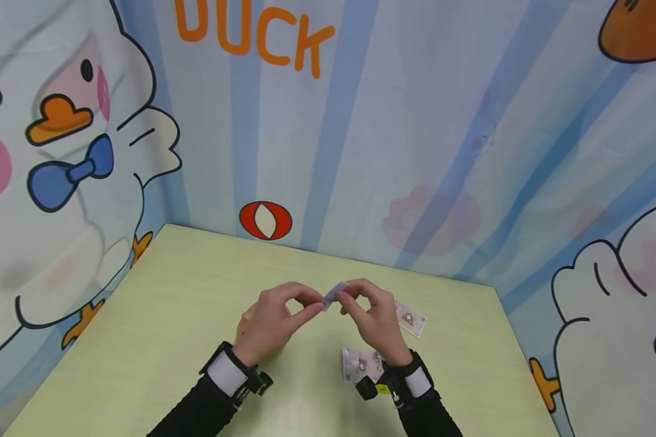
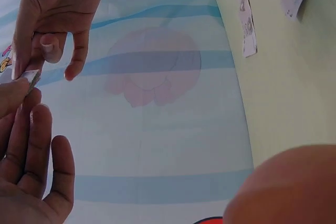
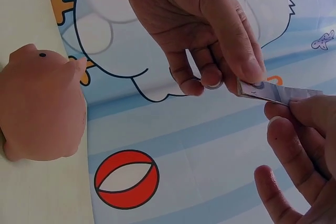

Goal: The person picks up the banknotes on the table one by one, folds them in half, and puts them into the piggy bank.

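A small, narrowly folded banknote [image 1: 334,294] is held up above the table between both hands. The left hand [image 1: 276,318] pinches one end between thumb and index finger. At the other end, the thumb and index finger of the right hand [image 1: 376,318] do the same. In the right wrist view the folded note [image 3: 273,92] shows layered edges, stretched between the two thumbs. A pink pig figure [image 3: 44,106] stands on the table beside the left hand. In the head view that hand hides most of it.
One loose banknote [image 1: 412,318] lies on the pale yellow table [image 1: 175,315] behind the right hand. Nearer, more banknotes [image 1: 358,364] lie partly under the right wrist, with something yellow [image 1: 382,388] beside them. A duck-print curtain [image 1: 339,152] surrounds the table.
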`<state>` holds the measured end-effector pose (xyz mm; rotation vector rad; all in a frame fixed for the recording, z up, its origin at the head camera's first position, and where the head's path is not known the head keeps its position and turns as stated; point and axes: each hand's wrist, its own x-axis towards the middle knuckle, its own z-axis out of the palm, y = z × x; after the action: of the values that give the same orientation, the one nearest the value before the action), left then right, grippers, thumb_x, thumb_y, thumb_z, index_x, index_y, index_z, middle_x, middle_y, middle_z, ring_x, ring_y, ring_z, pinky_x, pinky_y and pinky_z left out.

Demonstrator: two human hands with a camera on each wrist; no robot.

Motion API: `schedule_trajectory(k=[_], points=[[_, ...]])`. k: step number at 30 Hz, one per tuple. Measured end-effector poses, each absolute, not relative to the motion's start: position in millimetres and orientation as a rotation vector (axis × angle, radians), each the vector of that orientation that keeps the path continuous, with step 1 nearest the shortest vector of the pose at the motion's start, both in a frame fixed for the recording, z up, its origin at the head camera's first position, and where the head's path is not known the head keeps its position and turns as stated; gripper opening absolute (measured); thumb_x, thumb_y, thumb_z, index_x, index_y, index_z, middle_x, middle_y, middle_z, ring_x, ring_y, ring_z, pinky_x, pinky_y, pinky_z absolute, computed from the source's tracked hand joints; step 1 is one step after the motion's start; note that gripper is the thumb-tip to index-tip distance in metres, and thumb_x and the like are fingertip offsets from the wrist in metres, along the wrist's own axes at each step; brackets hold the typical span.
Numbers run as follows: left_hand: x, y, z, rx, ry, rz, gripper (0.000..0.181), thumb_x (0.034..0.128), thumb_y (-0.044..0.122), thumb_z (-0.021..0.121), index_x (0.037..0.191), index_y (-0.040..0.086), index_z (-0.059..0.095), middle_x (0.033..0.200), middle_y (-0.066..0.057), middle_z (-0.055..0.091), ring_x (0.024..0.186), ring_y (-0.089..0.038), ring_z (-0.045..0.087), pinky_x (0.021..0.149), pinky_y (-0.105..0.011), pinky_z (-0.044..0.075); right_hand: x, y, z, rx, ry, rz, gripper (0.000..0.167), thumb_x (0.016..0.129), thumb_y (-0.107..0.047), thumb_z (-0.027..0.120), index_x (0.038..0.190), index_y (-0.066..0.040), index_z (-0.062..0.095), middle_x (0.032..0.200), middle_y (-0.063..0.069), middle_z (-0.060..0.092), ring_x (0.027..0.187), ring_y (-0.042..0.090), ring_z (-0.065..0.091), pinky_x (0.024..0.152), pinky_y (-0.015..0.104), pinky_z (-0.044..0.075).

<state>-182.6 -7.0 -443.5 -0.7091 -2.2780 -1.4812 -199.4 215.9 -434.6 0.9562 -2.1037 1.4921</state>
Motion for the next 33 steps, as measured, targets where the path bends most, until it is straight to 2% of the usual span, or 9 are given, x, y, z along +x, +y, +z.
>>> schedule_trajectory(k=[3,8,16,19,23,28,33], points=[[-183.7,-17.8,-445.1,-0.662,-2.342,-1.406,0.013,0.0935,0.016,0.085,0.106,0.016,0.082,0.097,0.009,0.077,0.088,-0.008,0.07,0.07,-0.028,0.059,-203.2,212.8,-435.4,0.957,-2.106,1.467,0.012,0.099,0.006,0.071,0.106,-0.002,0.073,0.09,0.011,0.073,0.068,0.018,0.067,0.069,0.027,0.058],[-186.1,-39.7,-448.2,-0.635,-2.381,-1.293,0.015,0.0921,0.013,0.086,0.107,0.011,0.082,0.099,0.004,0.078,0.092,-0.013,0.071,0.088,-0.039,0.061,-211.2,207.3,-439.8,0.97,-2.143,1.381,0.018,0.097,0.007,0.073,0.108,-0.007,0.075,0.089,0.006,0.075,0.067,0.016,0.068,0.065,0.027,0.057],[-185.5,-73.9,-458.2,-0.562,-2.374,-1.221,0.031,0.0906,0.023,0.088,0.119,0.012,0.078,0.109,0.0,0.076,0.1,-0.018,0.07,0.083,-0.041,0.06,-225.4,189.4,-444.8,1.079,-2.237,1.272,0.015,0.098,-0.001,0.075,0.111,-0.007,0.076,0.091,0.005,0.076,0.07,0.012,0.066,0.064,0.026,0.057],[-185.2,-82.1,-466.2,-0.498,-2.394,-1.186,0.042,0.091,0.03,0.087,0.126,0.011,0.075,0.119,-0.005,0.073,0.108,-0.024,0.068,0.083,-0.044,0.059,-232.8,180.9,-444.0,1.114,-2.25,1.213,0.015,0.097,-0.001,0.076,0.111,-0.006,0.076,0.092,0.005,0.076,0.071,0.012,0.066,0.066,0.028,0.058],[-179.5,-89.0,-482.2,-0.373,-2.493,-1.198,0.062,0.091,0.041,0.086,0.14,0.01,0.066,0.136,-0.013,0.064,0.122,-0.032,0.062,0.092,-0.054,0.058,-243.4,168.8,-443.8,1.166,-2.283,1.134,0.014,0.096,-0.003,0.078,0.111,-0.005,0.078,0.095,0.005,0.078,0.076,0.014,0.069,0.071,0.036,0.06],[-172.2,-90.3,-507.9,-0.214,-2.642,-1.281,0.095,0.0845,0.06,0.086,0.158,0.012,0.048,0.156,-0.019,0.049,0.137,-0.04,0.053,0.1,-0.065,0.053,-253.3,155.4,-448.0,1.233,-2.332,1.024,0.012,0.096,-0.006,0.079,0.108,-0.006,0.08,0.097,0.003,0.08,0.078,0.015,0.069,0.074,0.031,0.058],[-171.8,-87.7,-527.6,-0.119,-2.732,-1.365,0.115,0.0802,0.063,0.088,0.166,0.01,0.032,0.161,-0.021,0.043,0.144,-0.043,0.049,0.105,-0.068,0.049,-263.2,145.2,-455.1,1.332,-2.353,0.918,0.012,0.096,-0.007,0.079,0.108,-0.008,0.081,0.1,0.002,0.08,0.08,0.013,0.07,0.078,0.033,0.058]])
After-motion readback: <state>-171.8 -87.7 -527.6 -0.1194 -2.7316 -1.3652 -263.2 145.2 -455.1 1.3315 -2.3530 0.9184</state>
